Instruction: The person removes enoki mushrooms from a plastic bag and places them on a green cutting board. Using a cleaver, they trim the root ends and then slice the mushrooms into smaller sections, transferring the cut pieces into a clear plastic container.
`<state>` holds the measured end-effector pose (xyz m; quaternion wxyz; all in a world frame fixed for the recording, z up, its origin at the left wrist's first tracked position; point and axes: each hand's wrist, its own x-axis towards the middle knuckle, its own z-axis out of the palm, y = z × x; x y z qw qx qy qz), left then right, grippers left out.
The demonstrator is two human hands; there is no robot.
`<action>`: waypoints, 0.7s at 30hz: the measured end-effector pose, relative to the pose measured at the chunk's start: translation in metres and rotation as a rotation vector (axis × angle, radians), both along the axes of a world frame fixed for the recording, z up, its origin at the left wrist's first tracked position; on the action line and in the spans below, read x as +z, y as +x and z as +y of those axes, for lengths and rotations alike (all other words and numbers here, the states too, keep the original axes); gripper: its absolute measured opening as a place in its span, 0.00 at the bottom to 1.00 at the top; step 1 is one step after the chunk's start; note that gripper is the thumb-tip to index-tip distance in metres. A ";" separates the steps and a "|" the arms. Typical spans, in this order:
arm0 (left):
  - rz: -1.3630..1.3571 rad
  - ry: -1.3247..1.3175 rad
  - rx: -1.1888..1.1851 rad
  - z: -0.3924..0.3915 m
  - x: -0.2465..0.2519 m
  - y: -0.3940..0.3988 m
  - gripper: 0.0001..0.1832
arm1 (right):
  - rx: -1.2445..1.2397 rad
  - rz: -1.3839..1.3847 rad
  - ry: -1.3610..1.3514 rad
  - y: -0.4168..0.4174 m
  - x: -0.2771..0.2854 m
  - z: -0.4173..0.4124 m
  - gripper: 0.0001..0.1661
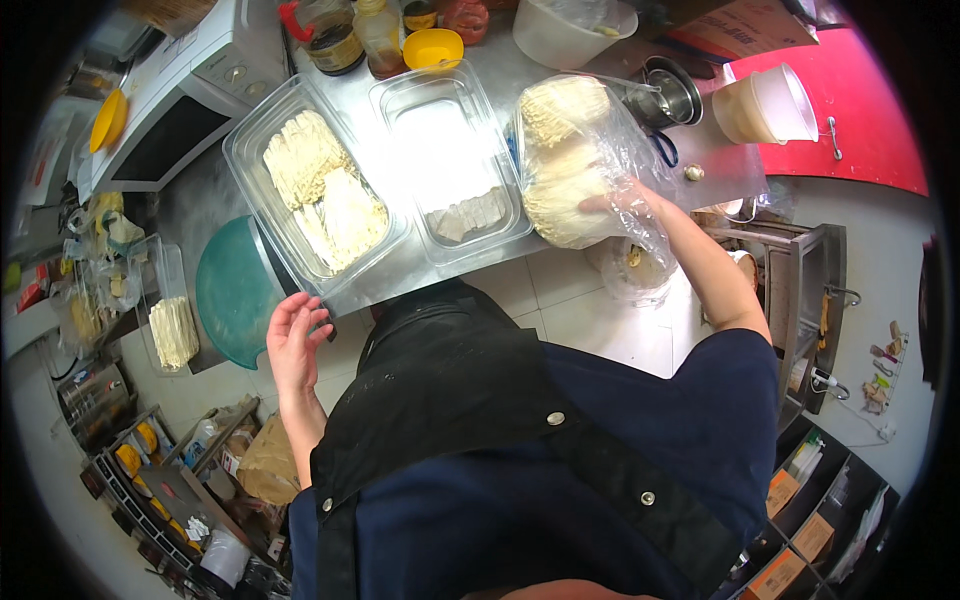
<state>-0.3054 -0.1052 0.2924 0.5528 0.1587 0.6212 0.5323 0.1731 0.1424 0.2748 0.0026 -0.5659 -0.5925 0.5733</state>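
Note:
My right hand (611, 201) reaches into a clear plastic bag (637, 161). Its fingers lie against a large bundle of enoki mushrooms (564, 206), and part of the hand is hidden by film and mushrooms. Another enoki bundle (566, 109) sits farther back in the bag. Off the counter's front edge hangs my left hand (294, 330), holding nothing, fingers loosely curled and apart. It is nearest a clear rectangular tub (244, 161) with two enoki clumps (341, 217) inside. Between tub and bag, a second clear tub (517, 217) contains pale grey sliced pieces (469, 215) at its near end.
A green round-edged board or lid (232, 292) lies left of the tubs. Bottles (379, 41), a yellow bowl (433, 49) and a white bucket (574, 34) line the back. Metal pots (671, 94) and plastic buckets (772, 105) stand right; a white microwave (202, 82) is left.

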 end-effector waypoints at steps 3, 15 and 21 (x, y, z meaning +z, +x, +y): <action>0.010 0.005 -0.016 0.002 0.001 -0.001 0.13 | 0.102 -0.154 0.284 -0.003 0.015 -0.003 0.43; 0.046 0.010 -0.105 -0.006 0.004 -0.007 0.13 | -0.004 -0.535 0.985 -0.002 0.167 -0.041 0.43; 0.047 0.035 -0.136 -0.020 0.005 -0.032 0.14 | -0.046 -0.540 1.225 -0.016 0.252 -0.097 0.42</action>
